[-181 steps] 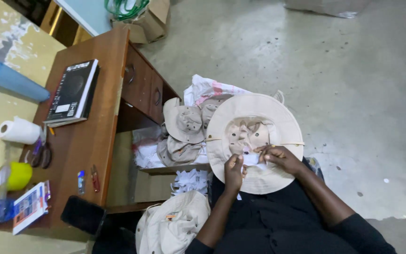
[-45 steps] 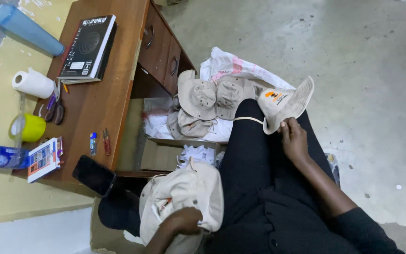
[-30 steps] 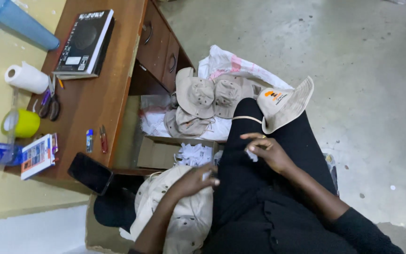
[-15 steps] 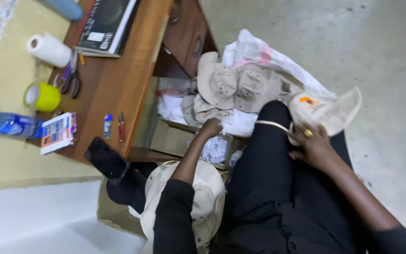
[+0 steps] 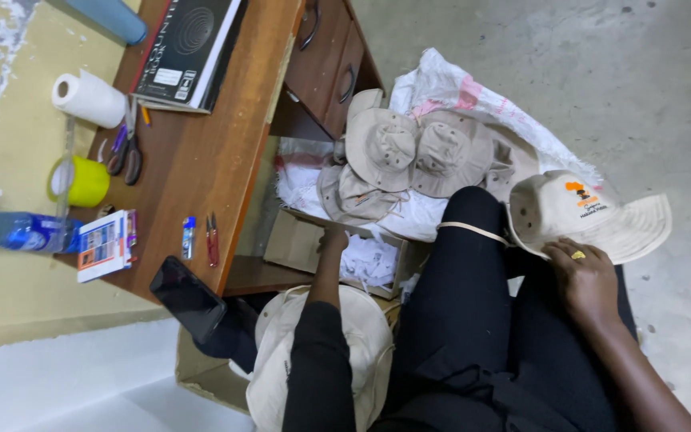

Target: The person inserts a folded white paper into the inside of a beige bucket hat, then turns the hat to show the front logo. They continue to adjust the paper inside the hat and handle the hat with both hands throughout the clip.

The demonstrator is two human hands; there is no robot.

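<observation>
While the right hand [image 5: 589, 280] lies flat with loose fingers on the brim of a cream bucket hat [image 5: 581, 214] at centre right of the frame, the left hand [image 5: 333, 238] reaches into a cardboard box [image 5: 301, 240] of white paper slips; whether its fingers are closed cannot be told. Soft, light and floppy by the look of it, the hat with its small orange emblem and cord is probably best taken by the brim.

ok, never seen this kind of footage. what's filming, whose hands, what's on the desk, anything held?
There is no machine here: one camera on a seated person's head looks down at their own bare hands. The right hand rests on a cream brimmed hat lying on the lap; whether its grip is closed is unclear. The left hand reaches into a cardboard box beside a pile of tan hats. The wooden desk holds a black notebook, paper roll, scissors, yellow cup and phone.
</observation>
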